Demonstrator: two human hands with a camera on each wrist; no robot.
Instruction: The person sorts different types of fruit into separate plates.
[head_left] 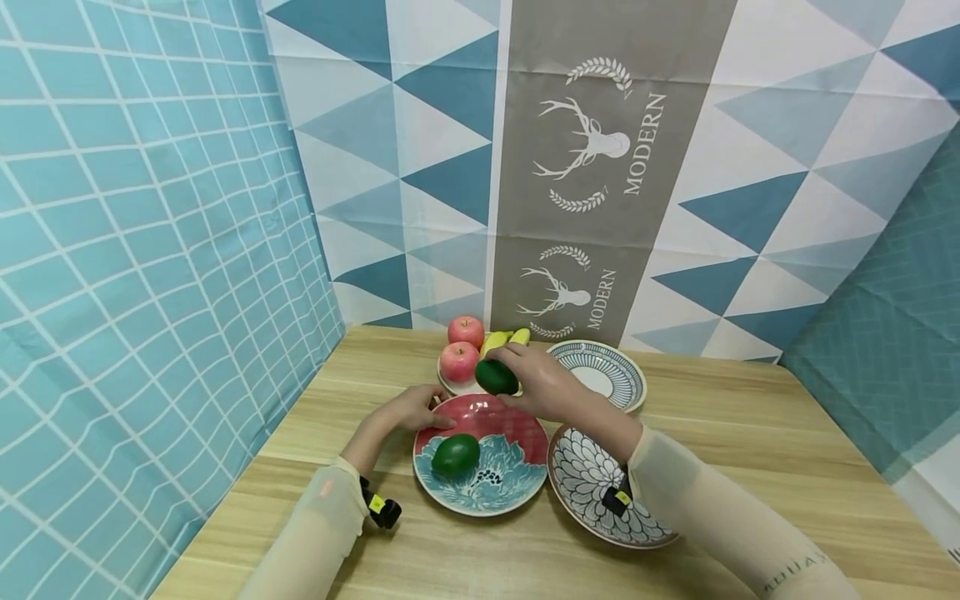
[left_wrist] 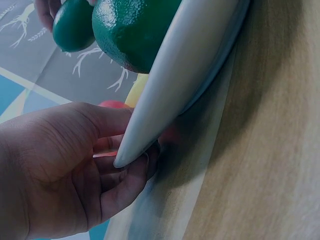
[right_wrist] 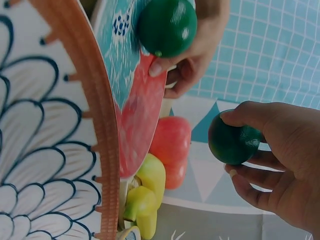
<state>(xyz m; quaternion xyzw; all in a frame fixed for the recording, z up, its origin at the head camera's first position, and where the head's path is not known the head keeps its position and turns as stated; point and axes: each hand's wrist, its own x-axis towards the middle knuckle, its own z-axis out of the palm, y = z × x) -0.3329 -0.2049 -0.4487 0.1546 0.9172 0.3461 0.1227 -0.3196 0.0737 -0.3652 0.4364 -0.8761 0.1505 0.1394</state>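
Observation:
My left hand pinches the far left rim of a red-and-turquoise floral plate. In the left wrist view its thumb is above the rim and its fingers curl beneath. A dark green, lime-like fruit lies on the plate's left side. My right hand holds a second green lime-like fruit above the plate's far edge. In the right wrist view, thumb and fingertips pinch this fruit from opposite sides. Behind, two pink apples and yellow bananas sit on a plate partly hidden by the hand and floral plate.
A petal-patterned plate with a brown rim stands right of the floral plate, under my right forearm. Farther back is a white plate with blue lines. All stand on a wooden table, with patterned cloth hanging behind.

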